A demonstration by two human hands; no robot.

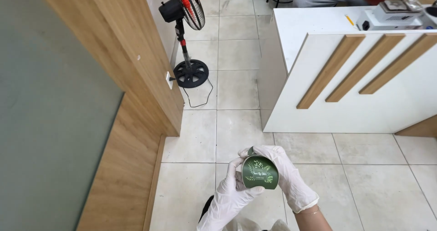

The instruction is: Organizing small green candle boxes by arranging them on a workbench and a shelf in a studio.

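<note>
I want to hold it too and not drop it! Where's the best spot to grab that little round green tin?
Probably by its curved rim. The round green tin is tipped up with its flat patterned lid facing the camera, and both gloved hands already pinch the edge: the left hand from the lower left, the right hand around the top and right. Come from the sides, fingers across opposite edges.

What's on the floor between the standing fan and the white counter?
Only bare tiled floor lies between the fan and the counter, seen in the head view.
</note>
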